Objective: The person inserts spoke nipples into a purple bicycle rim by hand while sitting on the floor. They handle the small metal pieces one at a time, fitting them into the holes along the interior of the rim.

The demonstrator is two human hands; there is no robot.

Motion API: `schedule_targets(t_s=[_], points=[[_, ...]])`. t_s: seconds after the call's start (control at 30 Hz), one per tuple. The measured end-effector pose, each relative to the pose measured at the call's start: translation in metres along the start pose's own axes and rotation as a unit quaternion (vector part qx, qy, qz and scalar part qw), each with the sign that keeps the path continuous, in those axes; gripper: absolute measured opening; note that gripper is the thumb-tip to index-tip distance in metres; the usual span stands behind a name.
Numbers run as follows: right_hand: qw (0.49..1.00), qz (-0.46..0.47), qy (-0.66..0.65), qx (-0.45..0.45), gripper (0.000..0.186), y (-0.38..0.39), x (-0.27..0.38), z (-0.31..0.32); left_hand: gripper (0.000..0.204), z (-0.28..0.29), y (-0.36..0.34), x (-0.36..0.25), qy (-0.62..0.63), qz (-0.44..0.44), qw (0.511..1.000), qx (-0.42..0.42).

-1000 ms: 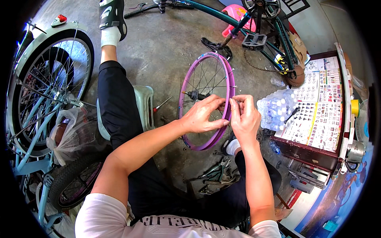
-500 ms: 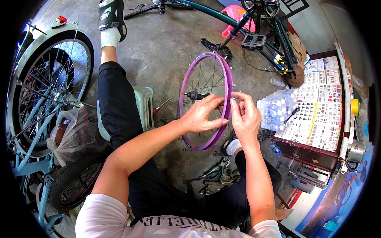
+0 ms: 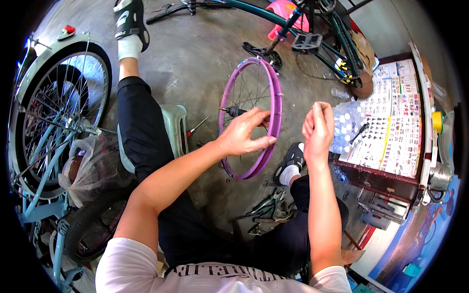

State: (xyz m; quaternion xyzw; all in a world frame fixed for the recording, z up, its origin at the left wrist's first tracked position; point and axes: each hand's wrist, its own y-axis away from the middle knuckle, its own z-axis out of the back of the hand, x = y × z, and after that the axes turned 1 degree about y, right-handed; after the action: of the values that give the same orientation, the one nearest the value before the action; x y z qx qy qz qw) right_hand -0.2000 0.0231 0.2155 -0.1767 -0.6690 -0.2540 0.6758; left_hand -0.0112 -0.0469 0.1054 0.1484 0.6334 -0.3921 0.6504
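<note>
A bare bicycle wheel with a purple rim (image 3: 277,105) stands upright before me, with thin spokes and a dark hub (image 3: 235,111). My left hand (image 3: 244,132) grips the near right part of this rim, thumb on its outer face and fingers reaching through among the spokes. To the right of the wheel and apart from it, my right hand (image 3: 318,131) is raised with its fingers curled and pressed together. Whatever may be between those fingertips is too small or hidden to make out.
A teal bicycle frame (image 3: 264,17) lies beyond the wheel. Left are a standing bicycle's wheel (image 3: 105,73) and a pale stool (image 3: 181,127). A screwdriver (image 3: 198,126) and pliers (image 3: 264,207) lie on the floor. Wrapped bottles (image 3: 347,122) sit by a chart-covered box (image 3: 391,183) at right.
My right hand has left the rim, moving right and slightly up, and its fingers have drawn together. My left hand still holds the wheel, which has barely shifted.
</note>
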Motion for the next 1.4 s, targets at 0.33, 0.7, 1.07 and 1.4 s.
schedule_targets(t_s=[0.33, 0.7, 1.07, 1.4], points=[[0.82, -0.47, -0.275, -0.177, 0.014, 0.041, -0.298, 0.118, 0.064, 0.012, -0.007, 0.002, -0.017, 0.002, 1.0, 0.008], [0.854, -0.122, 0.488, -0.132, 0.013, 0.039, -0.405, 0.081, 0.078, 0.01, -0.008, 0.008, -0.022, 0.055, 0.997, 0.047], [0.88, -0.053, 0.465, -0.078, 0.021, -0.028, -0.397, 0.056, 0.081, 0.009, -0.009, 0.012, 0.006, 0.045, 0.998, 0.035], [0.891, -0.018, 0.441, -0.102, 0.026, -0.027, -0.385, 0.052, 0.075, 0.013, -0.008, 0.018, -0.012, 0.023, 0.999, 0.036]])
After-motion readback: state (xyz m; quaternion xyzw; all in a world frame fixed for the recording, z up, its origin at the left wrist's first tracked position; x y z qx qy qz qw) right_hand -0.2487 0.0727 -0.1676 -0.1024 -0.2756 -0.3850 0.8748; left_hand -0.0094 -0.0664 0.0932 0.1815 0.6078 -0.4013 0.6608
